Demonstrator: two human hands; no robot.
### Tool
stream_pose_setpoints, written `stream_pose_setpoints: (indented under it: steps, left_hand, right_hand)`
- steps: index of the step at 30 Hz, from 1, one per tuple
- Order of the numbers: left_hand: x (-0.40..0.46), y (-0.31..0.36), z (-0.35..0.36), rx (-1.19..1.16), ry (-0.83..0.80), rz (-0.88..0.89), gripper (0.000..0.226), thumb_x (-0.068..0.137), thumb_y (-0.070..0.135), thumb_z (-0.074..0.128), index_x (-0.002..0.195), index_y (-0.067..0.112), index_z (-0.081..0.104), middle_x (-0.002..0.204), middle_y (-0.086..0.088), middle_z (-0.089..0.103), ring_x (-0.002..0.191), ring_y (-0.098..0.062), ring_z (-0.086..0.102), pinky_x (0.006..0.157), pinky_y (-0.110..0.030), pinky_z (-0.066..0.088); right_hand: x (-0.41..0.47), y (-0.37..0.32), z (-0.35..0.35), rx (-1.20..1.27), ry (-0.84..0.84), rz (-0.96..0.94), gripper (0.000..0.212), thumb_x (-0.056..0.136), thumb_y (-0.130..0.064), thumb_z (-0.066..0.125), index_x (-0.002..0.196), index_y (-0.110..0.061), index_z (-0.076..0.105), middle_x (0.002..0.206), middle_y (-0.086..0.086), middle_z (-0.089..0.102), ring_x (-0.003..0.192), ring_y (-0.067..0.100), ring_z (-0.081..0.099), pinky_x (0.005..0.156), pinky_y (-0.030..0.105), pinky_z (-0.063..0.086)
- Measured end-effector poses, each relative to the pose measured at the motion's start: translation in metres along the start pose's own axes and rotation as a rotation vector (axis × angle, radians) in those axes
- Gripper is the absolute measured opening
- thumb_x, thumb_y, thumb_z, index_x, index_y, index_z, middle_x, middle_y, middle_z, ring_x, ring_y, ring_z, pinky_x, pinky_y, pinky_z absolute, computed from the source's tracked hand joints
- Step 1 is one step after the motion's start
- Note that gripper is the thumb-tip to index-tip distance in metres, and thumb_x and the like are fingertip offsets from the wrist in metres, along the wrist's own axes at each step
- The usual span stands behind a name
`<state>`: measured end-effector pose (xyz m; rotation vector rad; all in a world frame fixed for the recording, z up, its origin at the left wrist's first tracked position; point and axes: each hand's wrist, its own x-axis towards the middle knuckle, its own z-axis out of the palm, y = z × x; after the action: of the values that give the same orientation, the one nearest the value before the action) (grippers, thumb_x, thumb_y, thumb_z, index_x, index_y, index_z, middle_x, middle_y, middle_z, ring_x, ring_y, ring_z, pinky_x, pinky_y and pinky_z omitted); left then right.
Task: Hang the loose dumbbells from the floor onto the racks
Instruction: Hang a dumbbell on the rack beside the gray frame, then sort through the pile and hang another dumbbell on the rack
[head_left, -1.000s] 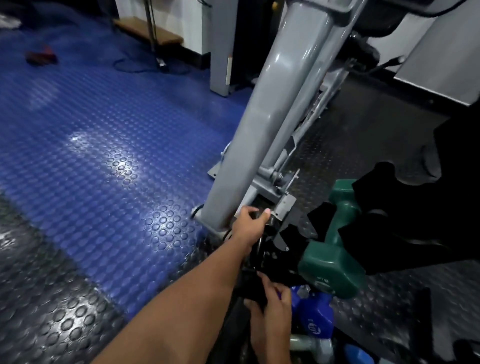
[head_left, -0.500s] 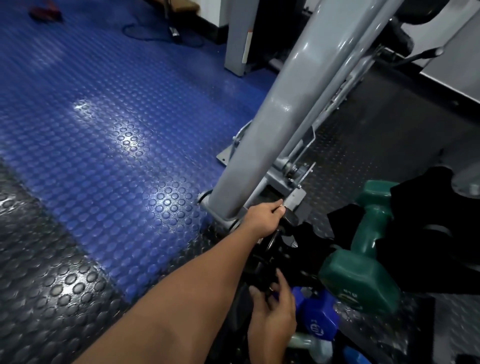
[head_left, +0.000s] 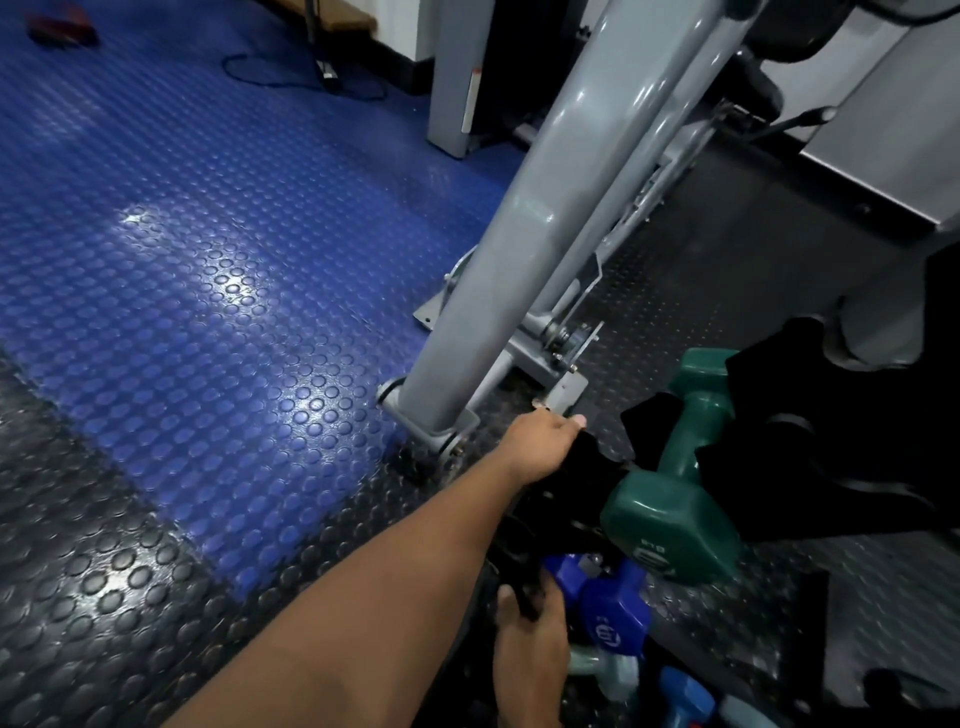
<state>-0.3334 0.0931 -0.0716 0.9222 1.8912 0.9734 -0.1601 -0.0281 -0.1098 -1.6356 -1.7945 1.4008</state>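
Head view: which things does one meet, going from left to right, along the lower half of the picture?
Blue floor mat → grey machine post → left hand → green dumbbell → black rack.

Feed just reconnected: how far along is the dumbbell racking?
Done: the green dumbbell already sits in the black rack. In hand: the left hand grips the rack's top and the right hand holds a dark part lower down. Left: the blue dumbbell and paler ones beside it look loose.
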Motion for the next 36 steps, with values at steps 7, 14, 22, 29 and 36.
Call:
stream_pose_setpoints:
  steps: [7, 14, 22, 29, 36]
  left_hand:
    - [-0.005, -0.008, 0.001, 0.137, 0.083, 0.052, 0.056, 0.106, 0.051, 0.044, 0.092, 0.005, 0.072, 0.095, -0.017, 0.076, 0.099, -0.033, 0.07, 0.083, -0.039, 0.053]
    - [-0.05, -0.041, -0.002, 0.274, 0.073, 0.033, 0.038, 0.106, 0.039, 0.052, 0.133, 0.02, 0.07, 0.127, -0.009, 0.073, 0.123, -0.027, 0.064, 0.102, -0.032, 0.047]
    - [-0.116, -0.046, -0.007, 0.438, 0.003, -0.126, 0.054, 0.103, 0.049, 0.046, 0.144, 0.014, 0.053, 0.138, -0.018, 0.064, 0.131, -0.036, 0.058, 0.109, -0.044, 0.046]
    - [-0.174, -0.045, 0.011, 0.615, -0.11, -0.247, 0.067, 0.096, 0.057, 0.043, 0.149, 0.017, 0.051, 0.151, -0.014, 0.054, 0.136, -0.032, 0.054, 0.112, -0.037, 0.043]
    - [-0.219, 0.021, 0.072, 0.899, -0.236, -0.05, 0.05, 0.106, 0.04, 0.052, 0.149, 0.015, 0.053, 0.149, -0.014, 0.056, 0.136, -0.029, 0.054, 0.105, -0.027, 0.04]
  right_hand:
    - [-0.003, 0.0, -0.03, -0.192, -0.004, -0.006, 0.062, 0.099, -0.021, 0.068, 0.156, -0.019, 0.042, 0.15, -0.001, 0.052, 0.126, 0.016, 0.058, 0.103, 0.024, 0.048]
    - [-0.02, 0.012, -0.063, -0.317, 0.002, -0.025, 0.059, 0.099, -0.034, 0.065, 0.153, -0.026, 0.043, 0.148, -0.006, 0.051, 0.13, 0.011, 0.053, 0.11, 0.033, 0.046]
    - [-0.042, 0.006, -0.098, -0.389, -0.004, -0.046, 0.055, 0.097, -0.033, 0.068, 0.148, -0.024, 0.05, 0.144, 0.001, 0.053, 0.128, 0.021, 0.054, 0.106, 0.035, 0.045]
    - [-0.065, 0.007, -0.133, -0.43, -0.003, 0.006, 0.047, 0.091, -0.034, 0.07, 0.135, -0.023, 0.059, 0.131, 0.008, 0.062, 0.12, 0.028, 0.061, 0.097, 0.032, 0.047]
    - [-0.116, 0.051, -0.198, -0.297, 0.129, 0.068, 0.043, 0.092, -0.027, 0.068, 0.132, -0.016, 0.061, 0.131, 0.011, 0.062, 0.122, 0.03, 0.058, 0.104, 0.034, 0.042]
